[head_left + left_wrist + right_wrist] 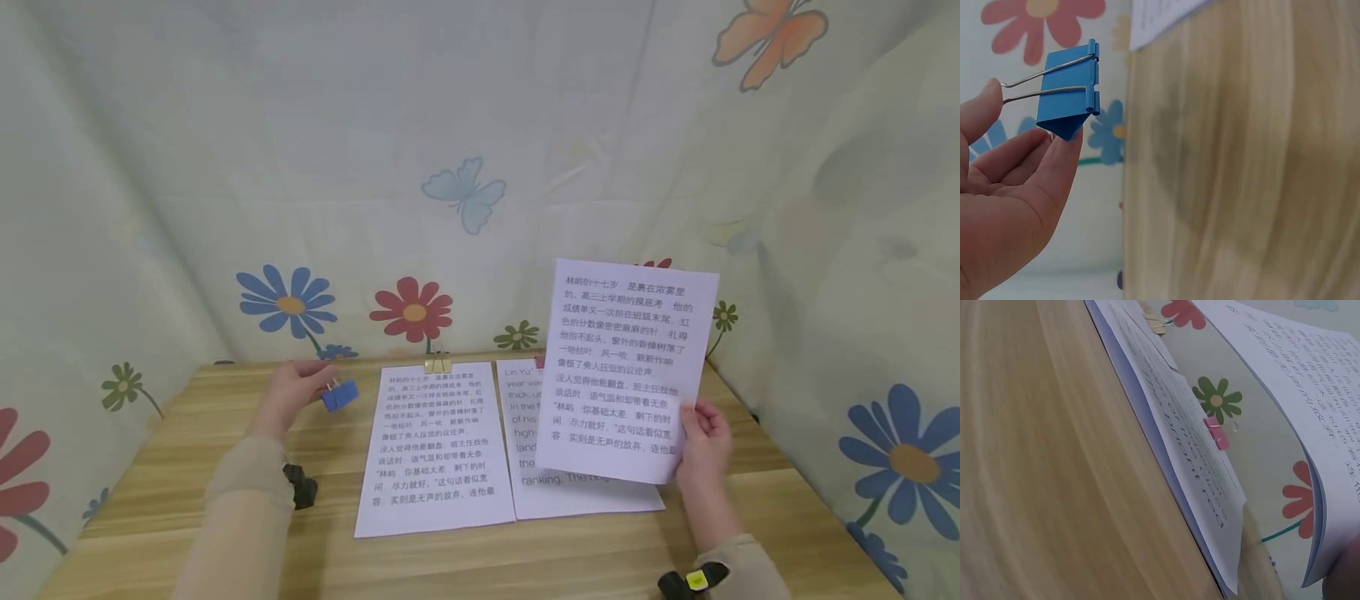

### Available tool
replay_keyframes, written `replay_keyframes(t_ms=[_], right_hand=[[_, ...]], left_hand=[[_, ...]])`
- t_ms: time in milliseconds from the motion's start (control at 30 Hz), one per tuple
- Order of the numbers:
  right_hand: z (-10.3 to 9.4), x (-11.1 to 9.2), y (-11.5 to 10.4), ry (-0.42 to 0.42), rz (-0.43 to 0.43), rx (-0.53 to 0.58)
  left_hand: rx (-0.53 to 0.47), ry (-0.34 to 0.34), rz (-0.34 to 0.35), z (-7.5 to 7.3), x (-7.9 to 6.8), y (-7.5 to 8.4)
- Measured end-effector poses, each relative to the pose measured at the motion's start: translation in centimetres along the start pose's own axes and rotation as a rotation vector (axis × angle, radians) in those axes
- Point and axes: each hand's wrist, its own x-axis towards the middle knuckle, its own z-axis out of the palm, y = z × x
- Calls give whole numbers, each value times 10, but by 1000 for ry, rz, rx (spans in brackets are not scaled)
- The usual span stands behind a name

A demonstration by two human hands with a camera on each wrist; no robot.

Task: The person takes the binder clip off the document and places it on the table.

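Note:
A blue binder clip [1066, 84] is pinched by its wire handles between the thumb and fingers of my left hand [300, 390], above the left part of the table. Its jaws look closed in the left wrist view. My right hand [703, 446] grips the lower right edge of a thin stack of printed sheets [626, 367], raised and tilted upright with Chinese text facing me. Beneath it lies an English-text stack [585, 497], partly hidden, with a pink clip [1216, 432] at its top edge. Left of that lies another Chinese-text stack [431, 454] with a yellow binder clip [438, 365] on top.
The wooden table [315, 558] meets a flower-printed curtain [360, 208] along its back and sides. Black straps are on both wrists; the right one [693, 579] carries a yellow label.

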Motion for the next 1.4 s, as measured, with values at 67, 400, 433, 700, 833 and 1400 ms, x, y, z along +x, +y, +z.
replay_keyframes(t_ms=[67,400,433,700,833,1400], right_hand=[[-6,6,-4,16,-7,-7],[-34,33,-30,54,52,-159],[-37,35,-32,57,69,-172],[-58,53,-44,57,121,-269],[-69,61,-50,33,138,-315],[-109,91,-70,-38,199,-562]], left_hand=[[22,-2,-7,-4,-2,-9],[122,12,-21,-18,-12,-39],[139,11,-17,-19,-12,-40],[174,-27,-69,-28,-16,-49],[168,-22,-79,-31,-18,-55],[118,-24,-97,-47,-16,-72]])
